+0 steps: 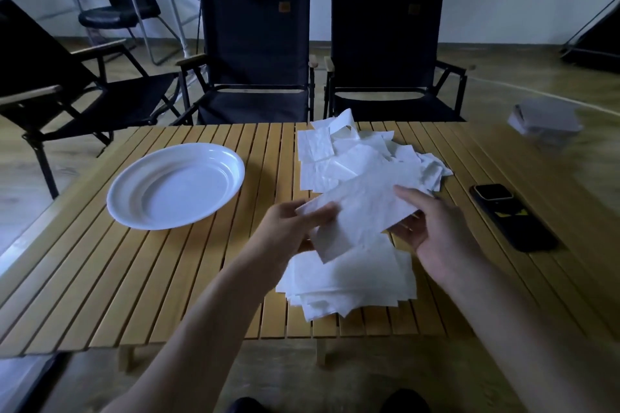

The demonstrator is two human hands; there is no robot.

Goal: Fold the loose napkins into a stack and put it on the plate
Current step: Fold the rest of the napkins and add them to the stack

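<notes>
A single white napkin is held in the air above the near middle of the counter, stretched between both hands and partly folded, with one flap hanging below its near edge. The left hand pinches the napkin's left end between thumb and curled fingers. The right hand grips the right end, thumb on top and fingers underneath.

Directly below the held napkin lies the folded stack, a roughly squared pile of flat napkins with uneven edges, resting near the counter's front edge. Beyond the hands, toward the far edge, the loose napkins form a crumpled, overlapping heap.

The white plate stands to the left of both piles, well apart from them, and holds nothing. A dark phone lies flat near the right edge.

The counter is of yellow wooden slats. Two black folding chairs face its far side, and a third stands at the left.
</notes>
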